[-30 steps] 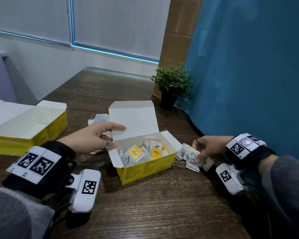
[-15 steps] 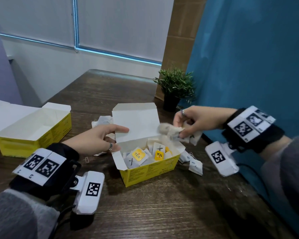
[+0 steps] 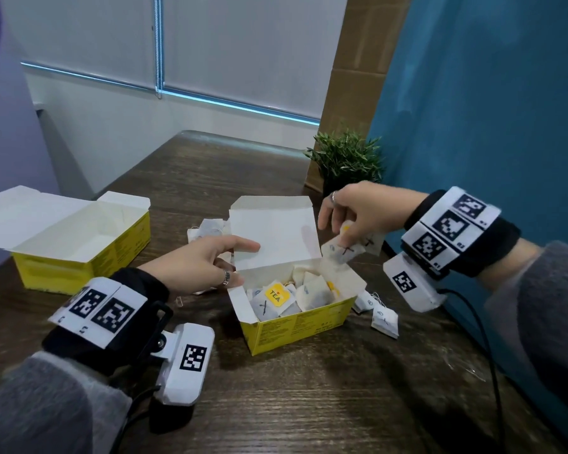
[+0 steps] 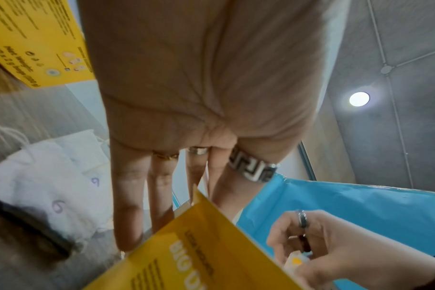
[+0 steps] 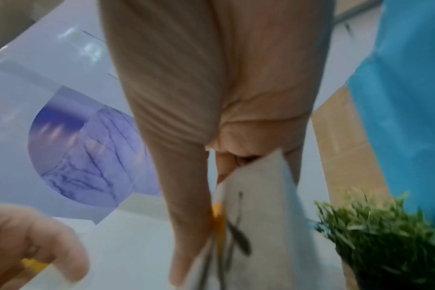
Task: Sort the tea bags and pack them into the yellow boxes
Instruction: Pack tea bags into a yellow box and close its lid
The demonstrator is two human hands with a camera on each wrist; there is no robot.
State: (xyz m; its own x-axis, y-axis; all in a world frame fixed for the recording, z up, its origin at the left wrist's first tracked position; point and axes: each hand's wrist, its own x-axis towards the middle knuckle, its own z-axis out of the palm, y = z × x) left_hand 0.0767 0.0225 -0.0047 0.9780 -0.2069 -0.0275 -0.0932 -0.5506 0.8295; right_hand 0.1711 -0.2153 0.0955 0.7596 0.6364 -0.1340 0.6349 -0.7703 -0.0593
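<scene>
The open middle yellow box [image 3: 295,326] holds several white tea bags [image 3: 312,293] and a yellow TEA tag [image 3: 276,296]. My left hand [image 3: 240,257] rests straight fingers against its raised lid [image 3: 276,231]; the left wrist view shows those fingers [image 4: 127,206] by the lid's yellow outer face [image 4: 199,245]. My right hand [image 3: 345,237] pinches a small bunch of tea bags [image 3: 341,253], one marked X, above the box's right rear corner. The right wrist view shows that bag [image 5: 256,206] against the fingers. A second open yellow box [image 3: 79,257] stands at the left, and what shows of its inside is bare.
Loose tea bags [image 3: 384,319] lie on the table right of the box, and more [image 3: 210,229] lie behind my left hand, some marked 6 [image 4: 50,186]. A potted plant [image 3: 345,162] stands behind, beside a blue partition [image 3: 473,126]. A black cable [image 3: 486,339] trails from my right wrist.
My right hand picked tea bags from the pile right of the box and carried them up and left, over the box's rear corner. The left hand has stayed on the lid.
</scene>
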